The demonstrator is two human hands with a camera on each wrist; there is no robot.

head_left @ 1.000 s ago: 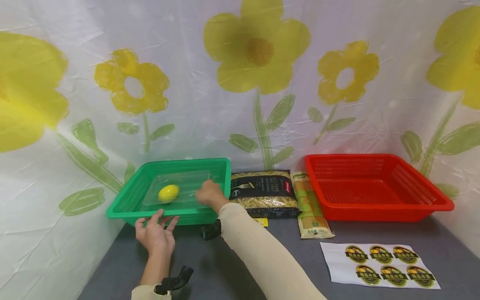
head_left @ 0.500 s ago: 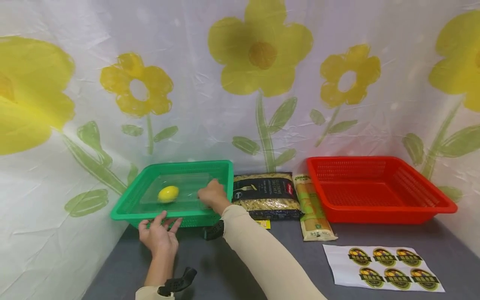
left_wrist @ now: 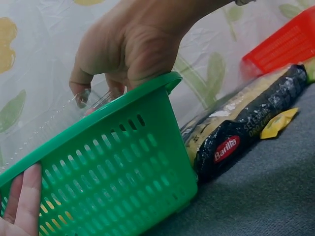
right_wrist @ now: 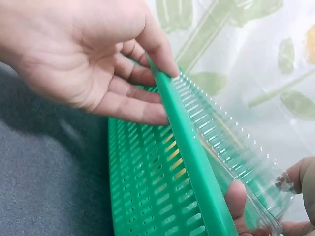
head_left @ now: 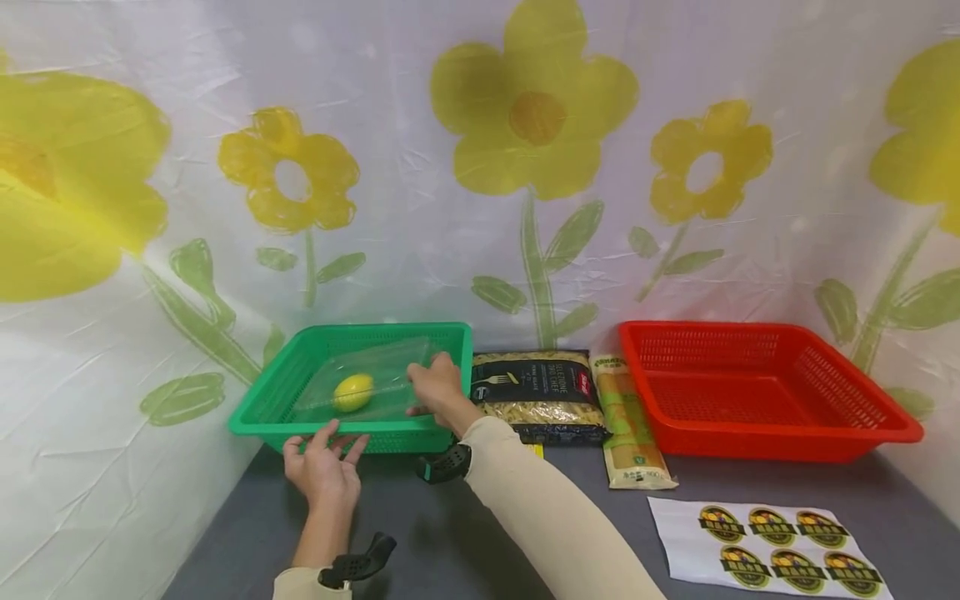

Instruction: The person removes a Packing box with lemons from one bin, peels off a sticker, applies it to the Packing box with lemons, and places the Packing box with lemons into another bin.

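A green plastic basket stands at the back left of the table. Inside it, a clear plastic box is tilted, its right end raised toward the basket's rim. My right hand pinches that end of the ribbed box, as the left wrist view also shows. A yellow lemon appears within the box's outline, toward the basket's front. My left hand grips the front of the basket; in the right wrist view, one digit of the left hand lies over the rim while other fingers touch the slotted outer wall.
Right of the green basket lie a Barilla pasta bag, a long noodle pack and a small yellow packet. A red basket stands at the back right. A sticker sheet lies before it.
My right hand has drawn up and back slightly, lifting the right end of the clear box, so the box tilts. The lemon sits slightly further right. My left hand stays at the basket rim.
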